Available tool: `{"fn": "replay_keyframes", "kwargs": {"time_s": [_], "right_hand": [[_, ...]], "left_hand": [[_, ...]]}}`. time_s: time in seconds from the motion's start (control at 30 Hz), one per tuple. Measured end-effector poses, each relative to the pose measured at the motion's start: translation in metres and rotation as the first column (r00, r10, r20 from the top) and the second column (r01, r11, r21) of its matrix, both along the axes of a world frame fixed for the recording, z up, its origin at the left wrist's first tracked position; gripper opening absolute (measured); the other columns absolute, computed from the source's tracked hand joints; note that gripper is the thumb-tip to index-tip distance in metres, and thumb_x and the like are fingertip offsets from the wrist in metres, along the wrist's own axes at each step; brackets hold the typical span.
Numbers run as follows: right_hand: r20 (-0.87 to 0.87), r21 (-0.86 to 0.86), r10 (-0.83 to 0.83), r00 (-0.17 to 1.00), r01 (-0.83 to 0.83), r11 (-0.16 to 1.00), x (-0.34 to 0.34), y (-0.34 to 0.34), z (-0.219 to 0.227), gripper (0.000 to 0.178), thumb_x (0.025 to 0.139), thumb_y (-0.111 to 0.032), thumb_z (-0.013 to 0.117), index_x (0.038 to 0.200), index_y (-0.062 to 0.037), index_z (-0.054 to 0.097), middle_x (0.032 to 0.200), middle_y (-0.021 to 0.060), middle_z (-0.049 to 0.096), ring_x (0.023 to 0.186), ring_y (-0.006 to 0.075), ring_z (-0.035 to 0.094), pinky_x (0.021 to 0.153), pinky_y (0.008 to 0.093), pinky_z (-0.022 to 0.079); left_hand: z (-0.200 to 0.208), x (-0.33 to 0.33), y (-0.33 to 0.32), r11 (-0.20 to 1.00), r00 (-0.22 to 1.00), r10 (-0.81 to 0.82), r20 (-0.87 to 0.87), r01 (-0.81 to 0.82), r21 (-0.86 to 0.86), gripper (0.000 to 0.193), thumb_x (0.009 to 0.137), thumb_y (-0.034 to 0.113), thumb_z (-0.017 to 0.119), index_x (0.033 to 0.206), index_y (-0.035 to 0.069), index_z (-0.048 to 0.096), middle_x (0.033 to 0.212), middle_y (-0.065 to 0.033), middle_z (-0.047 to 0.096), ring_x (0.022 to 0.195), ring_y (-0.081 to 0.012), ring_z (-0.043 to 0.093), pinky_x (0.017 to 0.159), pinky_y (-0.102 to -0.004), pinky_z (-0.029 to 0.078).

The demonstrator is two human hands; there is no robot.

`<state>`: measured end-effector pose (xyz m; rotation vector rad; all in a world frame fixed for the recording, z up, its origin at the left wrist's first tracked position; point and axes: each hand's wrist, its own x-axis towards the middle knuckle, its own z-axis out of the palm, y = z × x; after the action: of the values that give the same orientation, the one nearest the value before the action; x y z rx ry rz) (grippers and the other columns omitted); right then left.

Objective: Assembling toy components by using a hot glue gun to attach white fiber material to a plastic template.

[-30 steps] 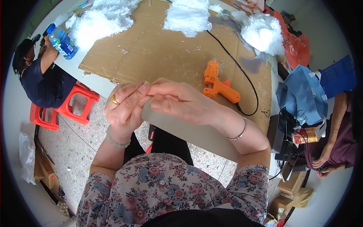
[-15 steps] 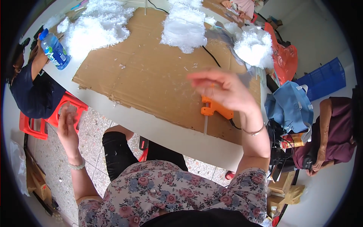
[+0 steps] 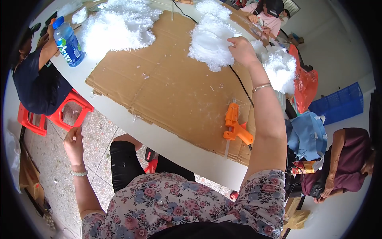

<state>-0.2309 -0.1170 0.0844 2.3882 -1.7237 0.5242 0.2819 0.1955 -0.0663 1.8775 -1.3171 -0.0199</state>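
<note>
Short of the white counter's near edge (image 3: 159,140), the loosely curled left hand (image 3: 74,145) hangs well apart. The right hand (image 3: 242,51), nearer, has fingertips at the right side of a white, fluffy fibre heap (image 3: 210,44), whose long axis runs toward the far edge. Whether either grip pinches strands, I cannot tell.
</note>
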Motion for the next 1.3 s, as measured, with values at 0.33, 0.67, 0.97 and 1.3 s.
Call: {"fn": "replay_keyframes", "kwargs": {"time_s": [0.33,0.67,0.97,1.3], "right_hand": [[-0.255,0.075,-0.149,0.955,0.173,0.982,0.008,-0.028,-0.003,0.017,0.079,-0.016,0.062,0.094,-0.0136,0.070,0.105,0.0116,0.062,0.101,0.0298,0.059,0.089,0.0391,0.048],[-0.202,0.071,-0.147,0.968,0.164,0.984,0.013,-0.022,-0.001,0.020,0.083,-0.028,0.061,0.097,-0.0168,0.071,0.100,0.0108,0.066,0.097,0.0282,0.062,0.084,0.0383,0.049],[-0.050,0.057,0.125,0.991,-0.122,0.991,0.029,0.050,0.090,0.022,0.083,-0.025,0.061,0.089,-0.0051,0.068,0.084,0.0143,0.067,0.080,0.0290,0.064,0.074,0.0372,0.050],[0.273,0.492,0.407,0.872,-0.490,0.719,0.066,0.162,0.094,0.016,0.085,-0.017,0.062,0.084,-0.0011,0.059,0.066,-0.0021,0.052,0.063,0.0059,0.047,0.057,0.0232,0.039]], "left_hand": [[0.005,-0.018,-0.018,0.980,0.999,-0.032,0.034,0.038,-0.194,0.017,0.088,0.002,0.057,0.102,0.002,0.064,0.075,-0.0048,0.063,0.068,-0.0098,0.058,0.065,-0.0250,0.047],[0.033,-0.026,-0.024,0.968,0.970,-0.197,-0.143,0.170,-0.182,0.047,0.086,-0.006,0.053,0.131,0.006,0.048,0.093,-0.0026,0.060,0.082,-0.0086,0.055,0.071,-0.0210,0.046],[0.100,-0.113,-0.061,0.814,0.820,-0.571,0.026,0.570,-0.114,0.052,0.073,-0.003,0.068,0.122,0.006,0.055,0.110,-0.0113,0.062,0.101,-0.0242,0.060,0.083,-0.0332,0.048],[0.126,-0.263,-0.106,0.598,0.700,-0.708,0.091,0.663,-0.451,0.077,0.067,0.001,0.073,0.135,0.011,0.040,0.108,-0.0119,0.063,0.091,-0.0291,0.062,0.078,-0.0348,0.050]]}}
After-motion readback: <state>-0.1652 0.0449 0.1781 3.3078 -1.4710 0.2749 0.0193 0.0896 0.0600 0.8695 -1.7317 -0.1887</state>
